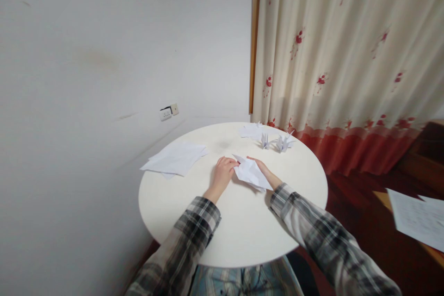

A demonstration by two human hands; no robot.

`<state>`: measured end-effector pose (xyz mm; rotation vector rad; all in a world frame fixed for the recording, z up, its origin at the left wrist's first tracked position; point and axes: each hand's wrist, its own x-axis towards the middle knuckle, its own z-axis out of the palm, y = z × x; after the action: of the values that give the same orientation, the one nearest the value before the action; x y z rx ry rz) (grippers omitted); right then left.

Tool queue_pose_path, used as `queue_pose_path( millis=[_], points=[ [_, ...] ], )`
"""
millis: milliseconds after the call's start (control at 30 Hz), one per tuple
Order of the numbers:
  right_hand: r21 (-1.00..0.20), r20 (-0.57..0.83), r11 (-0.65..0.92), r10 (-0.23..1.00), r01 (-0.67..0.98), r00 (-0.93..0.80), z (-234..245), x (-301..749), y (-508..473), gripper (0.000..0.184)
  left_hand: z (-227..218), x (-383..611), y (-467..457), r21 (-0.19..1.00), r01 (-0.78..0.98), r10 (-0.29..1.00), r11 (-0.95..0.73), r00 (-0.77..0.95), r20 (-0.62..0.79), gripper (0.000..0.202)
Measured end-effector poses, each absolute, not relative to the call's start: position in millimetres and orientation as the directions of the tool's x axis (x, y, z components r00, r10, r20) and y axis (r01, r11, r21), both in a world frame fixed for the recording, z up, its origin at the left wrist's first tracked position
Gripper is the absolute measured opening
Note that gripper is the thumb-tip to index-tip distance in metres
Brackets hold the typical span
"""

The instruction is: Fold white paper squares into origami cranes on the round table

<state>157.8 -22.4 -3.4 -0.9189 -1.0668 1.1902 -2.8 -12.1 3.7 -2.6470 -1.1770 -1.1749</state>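
A partly folded sheet of white paper point(252, 173) is held between my two hands, just above the middle of the round white table. My left hand point(225, 171) pinches its left corner with thumb and fingers. At its right side my right hand point(264, 169) grips the paper from behind; most of those fingers are hidden by it. Beyond my hands stand folded paper cranes, one large point(284, 142) and a smaller one point(265, 141).
A stack of white sheets point(176, 158) lies at the table's left. More paper point(250, 130) lies at the far edge. The table point(239, 236) stands by a wall with a socket point(165, 114). A curtain point(333, 64) hangs behind; written sheets point(416, 217) lie at the right.
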Motion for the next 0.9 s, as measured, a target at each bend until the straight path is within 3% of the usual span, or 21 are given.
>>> queue_pose_path(
  millis=[133, 267, 600, 900],
  points=[
    [-0.919, 0.078, 0.059, 0.996, -0.389, -0.033, -8.1, 156.9, -18.5, 0.021, 3.0, -3.3, -11.6, 0.254, 0.642, 0.619, -0.724, 0.441, 0.65, 0.022],
    [-0.837, 0.047, 0.044, 0.999, -0.546, 0.01, -9.9, 159.1, -16.9, 0.023, 2.6, -3.5, -11.6, 0.255, 0.65, 0.623, -0.716, 0.429, 0.654, 0.024],
    [-0.793, 0.121, 0.173, 0.984, -0.584, 0.128, -6.5, 169.1, -13.3, 0.023, 1.3, -0.9, -15.1, 0.303, 0.692, 0.689, -0.655, 0.384, 0.614, 0.013],
    [-0.842, 0.148, 0.212, 0.975, -0.496, 0.165, -6.2, 166.5, -17.3, 0.026, -1.3, 0.7, -15.8, 0.391, 0.644, 0.743, -0.657, 0.466, 0.481, 0.023]
  ],
)
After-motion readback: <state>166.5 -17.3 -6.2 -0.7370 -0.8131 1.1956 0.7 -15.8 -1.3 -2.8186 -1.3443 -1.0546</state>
